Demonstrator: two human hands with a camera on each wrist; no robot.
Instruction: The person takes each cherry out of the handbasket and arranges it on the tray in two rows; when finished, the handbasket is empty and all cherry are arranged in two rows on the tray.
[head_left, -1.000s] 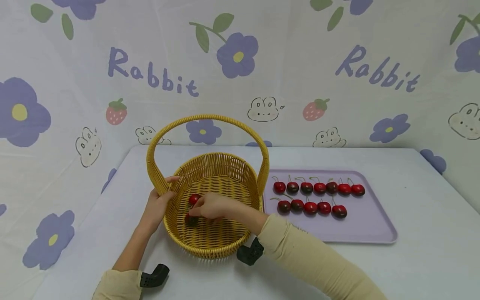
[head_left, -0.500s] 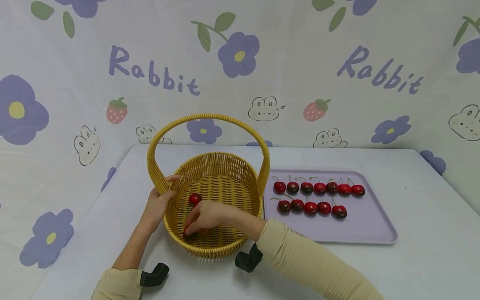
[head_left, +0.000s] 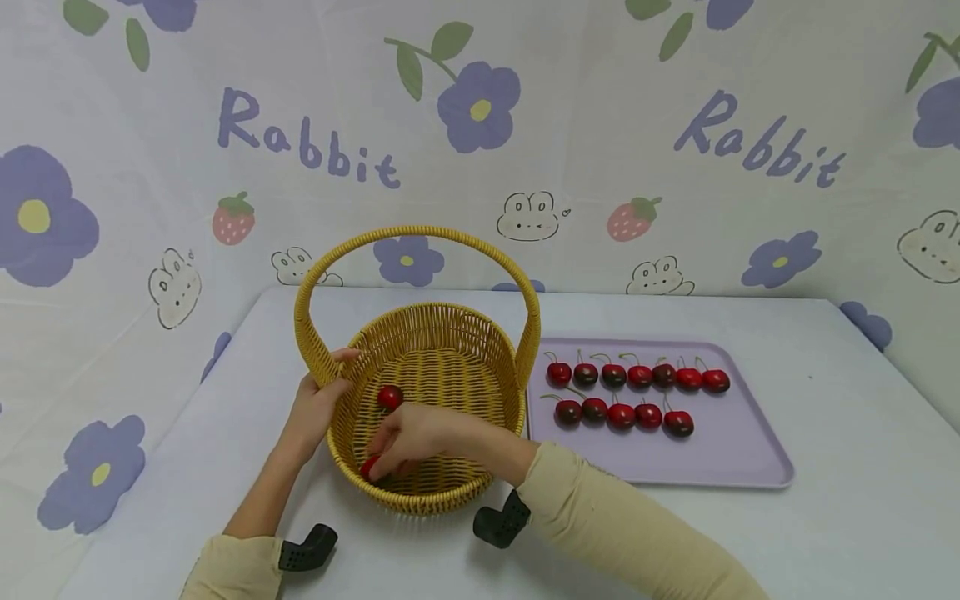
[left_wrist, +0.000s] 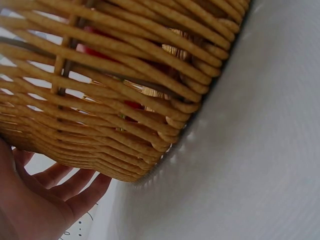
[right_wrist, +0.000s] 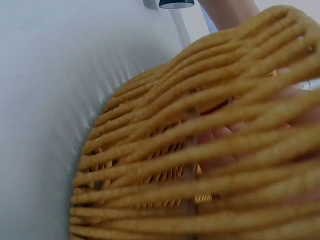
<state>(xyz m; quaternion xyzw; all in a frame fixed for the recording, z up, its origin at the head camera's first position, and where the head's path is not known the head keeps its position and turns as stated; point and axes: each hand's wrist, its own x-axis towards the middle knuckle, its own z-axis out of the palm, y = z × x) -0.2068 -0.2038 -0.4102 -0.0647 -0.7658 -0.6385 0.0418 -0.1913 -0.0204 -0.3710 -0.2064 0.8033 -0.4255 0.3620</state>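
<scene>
A yellow woven basket with a tall arched handle stands on the table. My left hand grips its left rim at the foot of the handle; the left wrist view shows those fingers behind the weave. Inside the basket, my right hand reaches down near the front left wall and pinches a red cherry, partly covered by the fingers. Another cherry lies on the basket floor just behind that hand. In the right wrist view the basket's wall hides most of the hand.
To the basket's right lies a lilac tray bearing two rows of stemmed cherries. A white cloth covers the table, and a printed curtain hangs behind. Black wrist mounts stick out from both sleeves.
My right hand has moved toward the front left of the basket with the cherry, uncovering more of the other cherry behind it. The left hand keeps its grip on the rim.
</scene>
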